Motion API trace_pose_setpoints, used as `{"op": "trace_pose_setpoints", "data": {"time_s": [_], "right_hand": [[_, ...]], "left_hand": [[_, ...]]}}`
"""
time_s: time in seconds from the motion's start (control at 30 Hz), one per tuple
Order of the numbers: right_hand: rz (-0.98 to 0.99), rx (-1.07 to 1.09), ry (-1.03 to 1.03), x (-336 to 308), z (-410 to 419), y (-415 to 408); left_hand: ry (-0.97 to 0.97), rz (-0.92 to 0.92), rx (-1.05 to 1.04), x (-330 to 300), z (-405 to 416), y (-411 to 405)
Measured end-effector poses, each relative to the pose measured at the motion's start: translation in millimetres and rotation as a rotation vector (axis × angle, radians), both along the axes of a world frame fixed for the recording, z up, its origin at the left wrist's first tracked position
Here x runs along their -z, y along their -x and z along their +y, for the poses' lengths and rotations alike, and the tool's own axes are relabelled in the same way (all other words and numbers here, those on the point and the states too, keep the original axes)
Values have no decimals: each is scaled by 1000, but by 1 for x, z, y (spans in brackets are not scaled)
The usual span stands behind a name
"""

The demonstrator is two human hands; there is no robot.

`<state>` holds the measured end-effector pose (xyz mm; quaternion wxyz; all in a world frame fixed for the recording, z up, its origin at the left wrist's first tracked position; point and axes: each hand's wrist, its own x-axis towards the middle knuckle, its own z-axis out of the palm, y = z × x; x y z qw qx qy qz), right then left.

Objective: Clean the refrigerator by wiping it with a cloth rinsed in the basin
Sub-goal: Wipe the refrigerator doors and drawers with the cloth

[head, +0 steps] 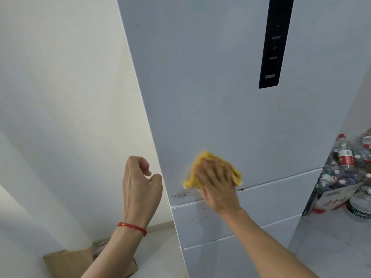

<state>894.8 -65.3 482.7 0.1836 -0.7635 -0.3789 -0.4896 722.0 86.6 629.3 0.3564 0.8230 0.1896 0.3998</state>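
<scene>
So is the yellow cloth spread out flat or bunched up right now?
Bunched up. The yellow cloth is crumpled under the right hand, which presses it against the refrigerator door; folds stick out around the fingers.

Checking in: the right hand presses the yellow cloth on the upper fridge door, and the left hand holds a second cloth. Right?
Not quite. The head view shows the left hand loosely curled and empty. The right hand does press the yellow cloth on the upper fridge door.
</scene>
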Motion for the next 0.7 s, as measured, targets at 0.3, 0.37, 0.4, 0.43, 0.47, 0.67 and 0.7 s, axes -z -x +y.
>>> {"op": "trace_pose_setpoints", "data": {"time_s": [0.3, 0.37, 0.4, 0.43, 0.47, 0.67, 0.7], "right_hand": [[556, 89, -622, -8, 86, 65], [366, 33, -304, 16, 117, 89], [281, 25, -190, 31, 122, 93], [199, 21, -107, 40, 121, 90], [118, 22, -30, 47, 111, 82], [65, 29, 3, 64, 6, 11], [122, 51, -59, 66, -7, 3]], "left_hand": [[71, 50, 73, 20, -9, 12], [91, 19, 51, 22, -8, 13], [108, 4, 44, 23, -8, 11], [115, -10, 31, 23, -8, 12], [106, -21, 26, 25, -8, 10], [70, -50, -14, 39, -21, 3], [51, -64, -12, 41, -25, 3]]}}
